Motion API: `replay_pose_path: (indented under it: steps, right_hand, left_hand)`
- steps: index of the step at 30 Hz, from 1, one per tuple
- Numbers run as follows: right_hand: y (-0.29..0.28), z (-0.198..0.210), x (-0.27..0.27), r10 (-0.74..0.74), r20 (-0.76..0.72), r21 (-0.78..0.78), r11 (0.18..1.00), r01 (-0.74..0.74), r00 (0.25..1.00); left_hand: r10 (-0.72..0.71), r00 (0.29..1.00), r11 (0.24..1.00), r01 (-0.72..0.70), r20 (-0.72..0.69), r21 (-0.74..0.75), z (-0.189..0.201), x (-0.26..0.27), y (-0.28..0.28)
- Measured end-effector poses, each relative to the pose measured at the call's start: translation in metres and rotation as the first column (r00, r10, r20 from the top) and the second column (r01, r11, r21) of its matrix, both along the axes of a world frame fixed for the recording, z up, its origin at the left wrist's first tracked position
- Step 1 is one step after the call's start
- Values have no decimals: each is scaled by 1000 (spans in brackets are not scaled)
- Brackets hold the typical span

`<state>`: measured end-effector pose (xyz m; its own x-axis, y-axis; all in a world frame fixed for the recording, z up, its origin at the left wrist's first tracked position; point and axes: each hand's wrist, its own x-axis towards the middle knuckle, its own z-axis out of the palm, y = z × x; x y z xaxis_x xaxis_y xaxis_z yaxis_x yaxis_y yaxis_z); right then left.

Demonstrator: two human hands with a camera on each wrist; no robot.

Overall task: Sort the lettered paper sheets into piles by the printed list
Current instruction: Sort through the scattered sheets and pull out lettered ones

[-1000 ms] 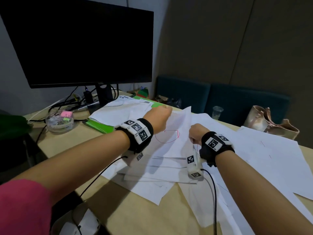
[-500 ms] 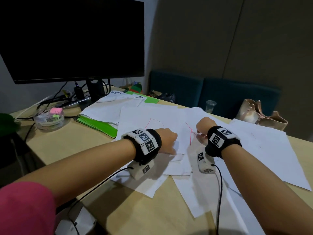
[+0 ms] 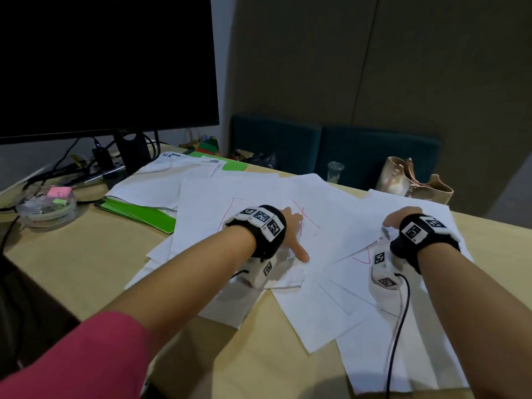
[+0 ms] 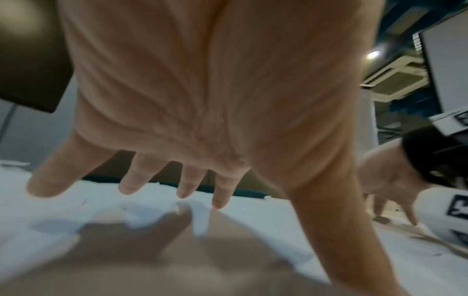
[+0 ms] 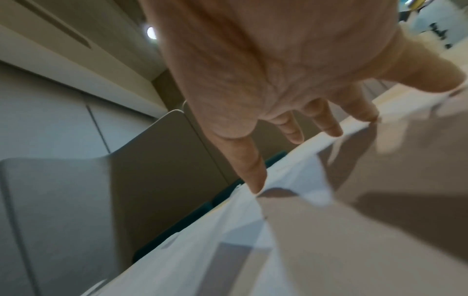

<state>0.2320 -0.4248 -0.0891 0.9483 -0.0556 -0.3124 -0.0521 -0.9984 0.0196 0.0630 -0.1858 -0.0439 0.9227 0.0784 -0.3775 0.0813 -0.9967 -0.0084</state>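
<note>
White paper sheets (image 3: 325,318) lie fanned and overlapping on the pale wooden desk (image 3: 86,263), the nearest ones reaching the near edge between the 2 forearms. Just beyond them, a top sheet marked with red pen strokes (image 3: 259,203) sits under the left hand (image 3: 290,234), whose fingers (image 4: 222,192) are spread and straight, palm down, with the thumb tip pressed on the paper. The right hand (image 3: 394,220) is also open, its straight fingertips (image 5: 255,180) touching a sheet further right, beside a partly covered sheet with a red curved mark (image 3: 363,256). Both wrists wear black bands with white coded tags (image 3: 263,220).

To the left, near the hands' level, a clear round dish holding pink and green notes (image 3: 47,204) stands on the desk. A green folder (image 3: 138,211) lies under another stack of white papers (image 3: 161,182) behind the left hand. Further back stands a large dark monitor (image 3: 106,61) with black cables (image 3: 66,165) at its foot. At the far edge are a clear plastic cup (image 3: 334,170) and a beige handbag (image 3: 411,180), in front of teal padded seats (image 3: 359,151).
</note>
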Motion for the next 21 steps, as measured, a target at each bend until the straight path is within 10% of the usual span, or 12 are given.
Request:
replay_pose_path:
  steps: [5,10,21]
  right_hand:
    - [-11,39,-52,55,70,13,998,-56,996]
    - [-18,36,-46,-147,96,243,963,120,984]
    - [-11,43,-64,-414,146,247,895,372,898]
  left_hand:
    - [17,999,999,-18,-39,-34,-15,4,6]
    - [21,1000,998,-22,-21,-53,-18,5,6]
    - [39,999,997,-39,-6,-71,-20,5,7]
